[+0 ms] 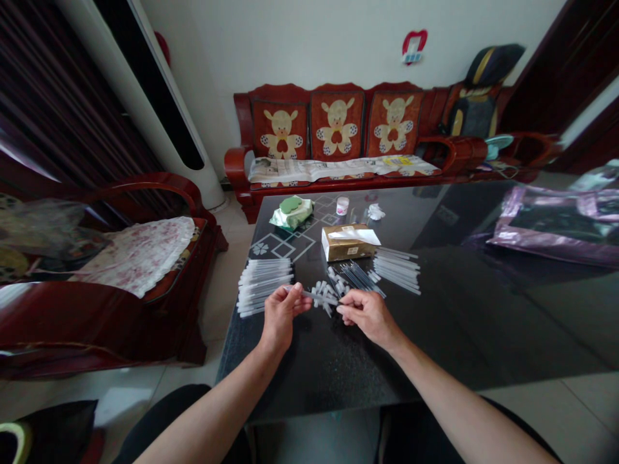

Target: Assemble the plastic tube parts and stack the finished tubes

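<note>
My left hand [283,312] is closed in a pinch on one end of a thin white pen-like tube [314,295]. My right hand [366,314] pinches its other end, fingers curled. Both hover over the dark glossy table [435,335]. Just beyond my fingers lies a small heap of short white caps [329,291]. A row of finished white tubes [264,283] lies to the left, dark thin refills [358,276] and more white tubes [397,268] to the right. A brown cardboard box [349,242] sits behind them.
A green wet-wipe pack [292,212], a small white jar [342,205] and crumpled paper [375,211] lie at the table's far end. A purple plastic bag [556,225] is at the right. A red wooden sofa [348,138] stands behind, an armchair [120,270] at the left.
</note>
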{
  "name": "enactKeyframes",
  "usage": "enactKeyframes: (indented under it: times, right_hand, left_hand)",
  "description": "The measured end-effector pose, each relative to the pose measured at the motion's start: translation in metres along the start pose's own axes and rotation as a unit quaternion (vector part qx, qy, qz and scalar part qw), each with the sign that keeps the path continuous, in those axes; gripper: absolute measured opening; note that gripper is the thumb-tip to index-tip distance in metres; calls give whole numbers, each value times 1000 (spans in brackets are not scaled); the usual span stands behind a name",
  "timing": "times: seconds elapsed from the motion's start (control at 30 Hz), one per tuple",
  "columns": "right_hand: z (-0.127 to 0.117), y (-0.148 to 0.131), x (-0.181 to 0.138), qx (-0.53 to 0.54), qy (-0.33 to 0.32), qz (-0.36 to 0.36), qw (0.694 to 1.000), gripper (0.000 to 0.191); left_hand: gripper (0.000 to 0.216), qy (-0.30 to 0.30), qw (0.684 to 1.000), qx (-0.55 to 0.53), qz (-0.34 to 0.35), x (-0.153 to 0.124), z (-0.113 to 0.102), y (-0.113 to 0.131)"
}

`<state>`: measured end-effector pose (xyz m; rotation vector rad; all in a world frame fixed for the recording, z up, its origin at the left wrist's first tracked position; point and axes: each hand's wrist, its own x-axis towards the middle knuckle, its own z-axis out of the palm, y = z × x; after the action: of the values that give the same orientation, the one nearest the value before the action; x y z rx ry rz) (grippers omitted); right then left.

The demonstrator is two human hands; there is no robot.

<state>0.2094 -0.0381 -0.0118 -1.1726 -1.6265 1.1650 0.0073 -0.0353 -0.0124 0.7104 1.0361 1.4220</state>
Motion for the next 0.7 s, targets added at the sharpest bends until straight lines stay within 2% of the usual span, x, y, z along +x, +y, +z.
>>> enactKeyframes:
  times: [0.27, 0.57, 0.7]
  right_hand:
    - [-2, -2, 0, 7, -4, 3, 1000, 12]
    - [-7, -12, -1, 7, -61, 7, 998, 25]
    - [-7, -12, -1, 33, -86, 31, 995, 31]
  left_hand:
    - [29, -6, 1000, -3, -9, 1, 0, -1]
    - [29, -19, 1000, -4, -15, 1, 0, 3]
    - [29, -25, 1000, -7, -14, 0, 0, 2]
